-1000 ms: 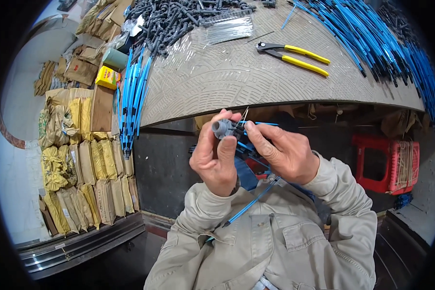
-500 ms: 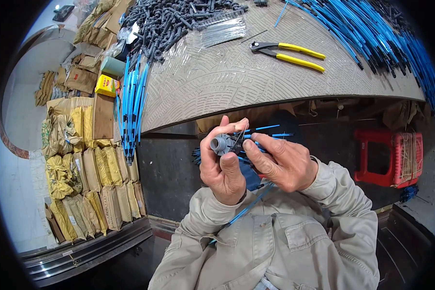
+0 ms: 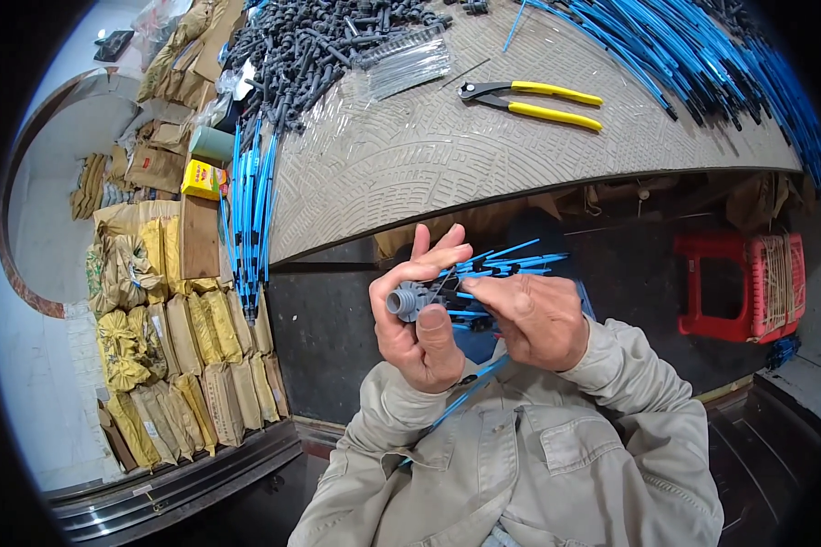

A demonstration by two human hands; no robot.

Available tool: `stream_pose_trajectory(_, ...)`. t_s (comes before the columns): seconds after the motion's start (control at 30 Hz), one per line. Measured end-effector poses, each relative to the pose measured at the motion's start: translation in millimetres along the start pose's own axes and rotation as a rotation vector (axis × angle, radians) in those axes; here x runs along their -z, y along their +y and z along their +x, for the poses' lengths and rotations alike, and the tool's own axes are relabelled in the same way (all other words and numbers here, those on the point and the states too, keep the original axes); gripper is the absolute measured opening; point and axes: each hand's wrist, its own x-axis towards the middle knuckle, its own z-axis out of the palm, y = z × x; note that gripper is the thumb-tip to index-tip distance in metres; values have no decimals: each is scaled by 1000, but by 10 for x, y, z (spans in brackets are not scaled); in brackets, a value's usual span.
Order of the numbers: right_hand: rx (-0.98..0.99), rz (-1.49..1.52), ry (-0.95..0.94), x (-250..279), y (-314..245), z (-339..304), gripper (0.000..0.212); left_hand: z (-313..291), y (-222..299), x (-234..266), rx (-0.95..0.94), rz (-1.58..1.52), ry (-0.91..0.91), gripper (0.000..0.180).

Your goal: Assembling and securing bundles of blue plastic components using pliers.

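My left hand [image 3: 421,333] is closed round a grey plastic fitting [image 3: 403,302] with a threaded, hollow end that points left. Its thumb lies along the near side, and its upper fingers stretch out past the fitting. From the right, my right hand [image 3: 540,314] meets it, thumb and forefinger pinched at the fitting's dark inner end. A thin wire [image 3: 449,273] shows at those fingertips; its lower end is hidden. Under both hands, over my lap, lie several blue rods with black ends [image 3: 520,263].
On the grey textured table [image 3: 383,173] are a heap of dark plastic fittings [image 3: 301,55], a clear bag of thin wires [image 3: 410,66], yellow-handled pincers [image 3: 547,100] and bundles of blue rods [image 3: 675,55]. A red stool [image 3: 739,287] stands right; wrapped packages [image 3: 192,333] line the left.
My right fingers have drawn in, the forefinger curling more, and the wire at their tips stands lower. The fitting stays in my left hand. The view has shifted slightly.
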Motion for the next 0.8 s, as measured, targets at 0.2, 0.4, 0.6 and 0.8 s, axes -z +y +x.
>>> stream_pose_trajectory(0.2,-97,-153,72,-16,-76,50,29,-2,-9,-56,31,-43,36,22)
stream_pose_trajectory(0.4,-178,-157,106,-18,-54,15,26,27,-12,-121,51,-71,82,23)
stream_pose_trajectory(0.6,-164,-147,172,-66,-1,-22,29,51,-20,-174,59,-72,119,26)
stream_pose_trajectory(0.8,-155,-171,225,-82,11,-4,29,97,-3,-187,38,10,66,27)
